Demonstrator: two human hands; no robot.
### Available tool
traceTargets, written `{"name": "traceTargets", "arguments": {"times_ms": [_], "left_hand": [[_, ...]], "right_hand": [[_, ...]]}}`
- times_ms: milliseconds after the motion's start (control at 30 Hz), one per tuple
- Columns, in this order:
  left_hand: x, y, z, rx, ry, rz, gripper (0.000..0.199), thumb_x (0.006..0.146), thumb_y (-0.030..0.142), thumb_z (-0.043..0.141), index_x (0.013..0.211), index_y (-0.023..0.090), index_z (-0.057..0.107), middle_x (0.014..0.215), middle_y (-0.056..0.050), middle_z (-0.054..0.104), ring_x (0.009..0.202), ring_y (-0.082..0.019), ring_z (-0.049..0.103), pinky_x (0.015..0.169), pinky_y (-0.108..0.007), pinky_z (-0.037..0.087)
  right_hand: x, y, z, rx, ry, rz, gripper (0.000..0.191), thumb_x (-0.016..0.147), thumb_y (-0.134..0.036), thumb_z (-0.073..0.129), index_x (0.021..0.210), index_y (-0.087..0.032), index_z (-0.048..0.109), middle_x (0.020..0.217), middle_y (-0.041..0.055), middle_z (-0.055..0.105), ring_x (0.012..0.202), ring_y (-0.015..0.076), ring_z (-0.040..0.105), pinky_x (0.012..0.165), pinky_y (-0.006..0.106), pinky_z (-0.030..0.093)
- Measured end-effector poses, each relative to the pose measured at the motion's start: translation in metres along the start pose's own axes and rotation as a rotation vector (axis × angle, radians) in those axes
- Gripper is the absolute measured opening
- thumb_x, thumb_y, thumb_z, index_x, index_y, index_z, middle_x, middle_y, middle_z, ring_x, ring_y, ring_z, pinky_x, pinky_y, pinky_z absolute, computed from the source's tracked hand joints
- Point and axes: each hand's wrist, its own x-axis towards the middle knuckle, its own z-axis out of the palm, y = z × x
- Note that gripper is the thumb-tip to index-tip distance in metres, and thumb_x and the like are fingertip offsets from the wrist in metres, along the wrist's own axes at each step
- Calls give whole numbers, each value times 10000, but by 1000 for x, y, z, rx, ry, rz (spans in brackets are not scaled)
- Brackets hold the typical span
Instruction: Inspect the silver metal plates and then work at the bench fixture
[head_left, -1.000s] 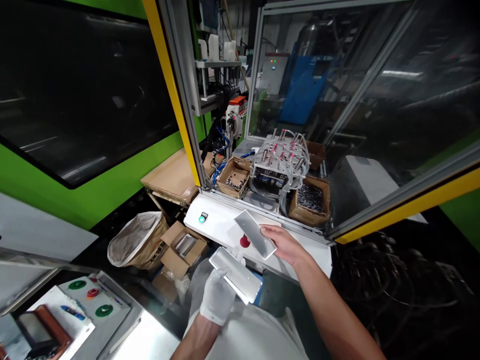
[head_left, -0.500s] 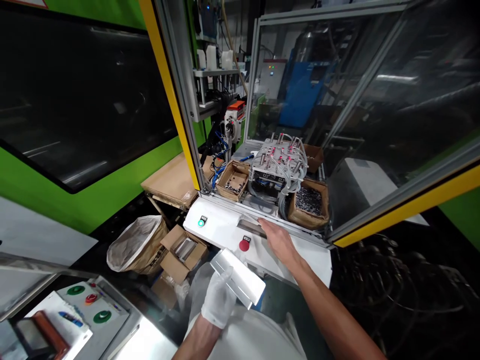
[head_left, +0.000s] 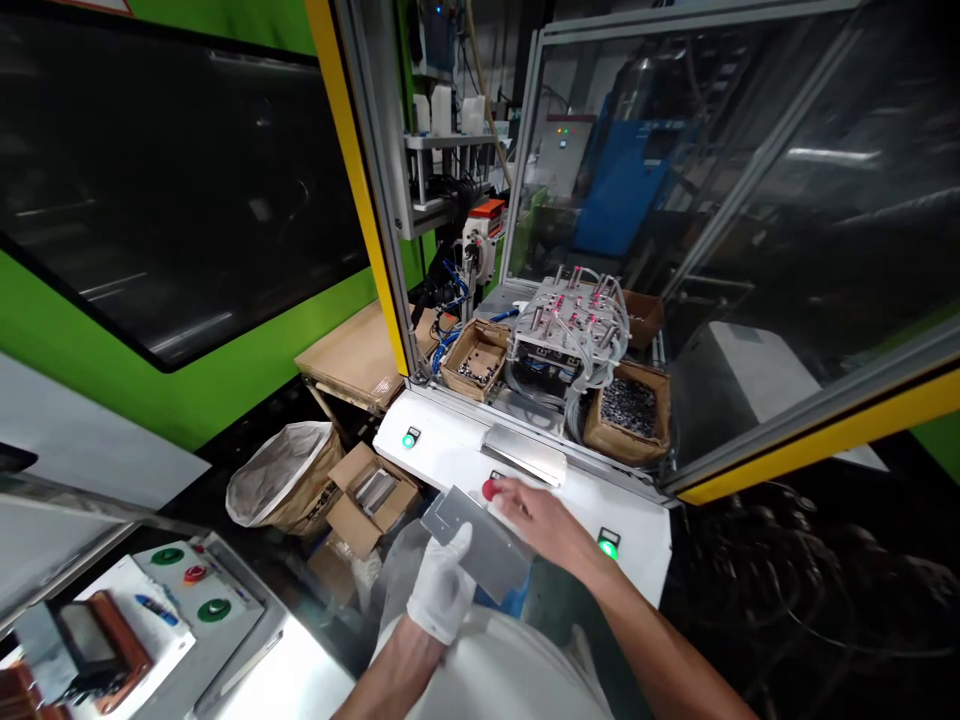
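My left hand (head_left: 442,585), in a white glove, is shut on a thin grey metal plate (head_left: 484,545), with the thumb across its upper face. The plate is held tilted in front of my lap. My bare right hand (head_left: 529,510) is over the front of the white console (head_left: 465,440), fingers apart and loosely bent, beside the red button (head_left: 490,488) and close to the plate's far edge. Whether its fingertips touch either is unclear. A second metal piece (head_left: 525,455), long and shiny, lies on the console behind the button.
Behind the console stands a fixture (head_left: 570,315) with red lights and hoses, between boxes of small metal parts (head_left: 628,408) (head_left: 474,362). Green-lit buttons (head_left: 409,438) (head_left: 608,545) sit on the console. An open carton (head_left: 375,495) and a sack (head_left: 281,475) stand left. Yellow posts (head_left: 360,190) frame the opening.
My right hand has drawn back from the console's rear edge towards the red button, uncovering the shiny metal piece. The plate in my left hand has turned, from bright to dull grey.
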Motion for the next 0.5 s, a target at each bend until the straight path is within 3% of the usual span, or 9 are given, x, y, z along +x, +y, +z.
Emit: {"name": "traceTargets", "arguments": {"times_ms": [67, 100, 167, 233, 300, 367, 433, 500], "left_hand": [[0, -1, 0, -12, -1, -8, 743, 776, 271, 781, 1458, 239, 489, 1173, -67, 772, 1289, -272, 610, 1204, -411, 384], [1, -1, 0, -16, -2, -13, 713, 794, 291, 766, 1452, 243, 496, 1195, -67, 764, 1313, -268, 591, 1211, -410, 374], [1, -1, -2, -67, -23, -44, 643, 856, 369, 691, 1456, 257, 489, 1275, -66, 731, 1371, -263, 536, 1226, -424, 353], [0, 0, -3, -173, -58, -93, 602, 918, 418, 579, 1486, 265, 450, 1376, -64, 672, 1421, -258, 479, 1243, -446, 321], [0, 2, -5, -305, -73, -119, 610, 943, 394, 514, 1525, 258, 390, 1454, -66, 612, 1450, -257, 440, 1261, -462, 282], [-1, 4, -6, -396, -65, -113, 648, 934, 336, 504, 1553, 245, 334, 1491, -68, 576, 1461, -258, 424, 1270, -463, 260], [-1, 4, -9, -449, -92, -121, 689, 913, 315, 507, 1567, 235, 305, 1519, -66, 546, 1477, -258, 399, 1275, -458, 244], [0, 3, -14, -467, -147, -135, 701, 900, 309, 503, 1569, 241, 304, 1541, -55, 521, 1493, -255, 370, 1279, -455, 230]], "right_hand": [[-6, -6, 7, 25, -157, 40, 304, 984, -464, 490, 1097, -232, 651, 923, 47, 724, 869, 236, 668, 747, 316, 472], [-6, -5, 9, 33, -173, 42, 286, 972, -458, 504, 1023, -222, 656, 861, 36, 705, 822, 225, 653, 711, 301, 451], [-3, 3, 8, 81, -108, 39, 291, 973, -443, 480, 911, -207, 639, 765, 14, 657, 734, 199, 614, 656, 283, 423], [3, 17, 3, 122, 38, 47, 314, 985, -444, 441, 938, -200, 632, 751, 11, 646, 702, 195, 598, 644, 289, 438], [10, 33, -4, 69, 238, 35, 337, 1005, -409, 396, 1073, -187, 640, 860, 48, 693, 782, 222, 633, 718, 330, 493], [17, 46, -8, -79, 380, -38, 376, 1004, -280, 353, 1260, -173, 605, 1121, 109, 706, 1007, 263, 649, 891, 396, 514], [24, 57, -8, -253, 402, -136, 458, 963, -150, 336, 1360, -163, 563, 1340, 136, 623, 1216, 284, 576, 1050, 448, 456], [30, 63, -3, -379, 356, -177, 453, 954, -116, 344, 1336, -151, 585, 1378, 144, 593, 1273, 294, 533, 1099, 477, 425]]}}
